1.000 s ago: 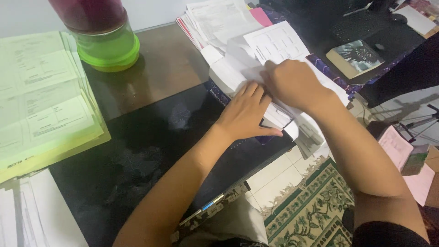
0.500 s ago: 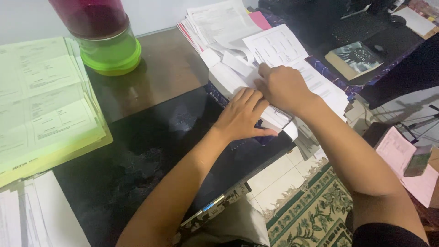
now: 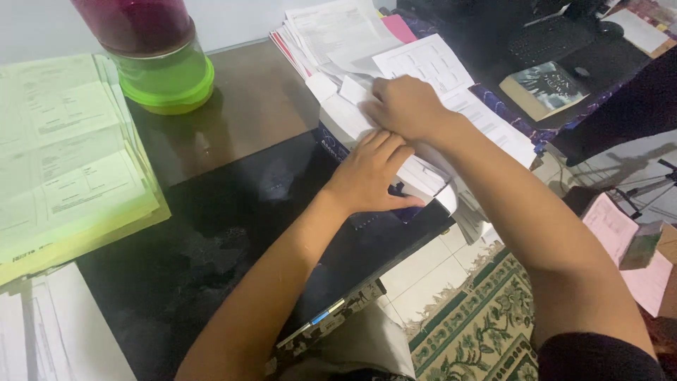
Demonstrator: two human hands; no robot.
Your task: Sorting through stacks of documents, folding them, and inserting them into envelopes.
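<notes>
White paper: a loose stack of white sheets (image 3: 423, 106) sits at the far edge of the dark table (image 3: 233, 219), partly hanging over that edge.
Left hand: the left hand (image 3: 374, 176) lies flat on the near end of the stack, fingers together and stretched out, pressing down and grasping nothing.
Right hand: the right hand (image 3: 405, 106) lies on the stack just beyond the left hand, touching it; its fingers curl down into the sheets, but whether they pinch one I cannot tell.
Under the stack: a dark blue box or folder (image 3: 335, 149) shows below the sheets, right beside the left hand.
Behind the stack: more white papers, one pink sheet (image 3: 400, 28) among them, fan out toward the wall.
Left of the stack: a jar with a green base and a dark red top (image 3: 159, 49) stands on the brown part of the table, well apart from the stack.
Further left: a pile of pale green forms (image 3: 70, 148) rests on yellow sheets; another white pile (image 3: 42, 331) lies nearer than it.
Right of the stack: a book (image 3: 543, 85) lies on a dark surface, with a black keyboard (image 3: 550, 39) beyond it.
Below the stack: pale floor tiles, a green patterned rug (image 3: 479, 331) and pink papers (image 3: 620, 240) on the floor.
</notes>
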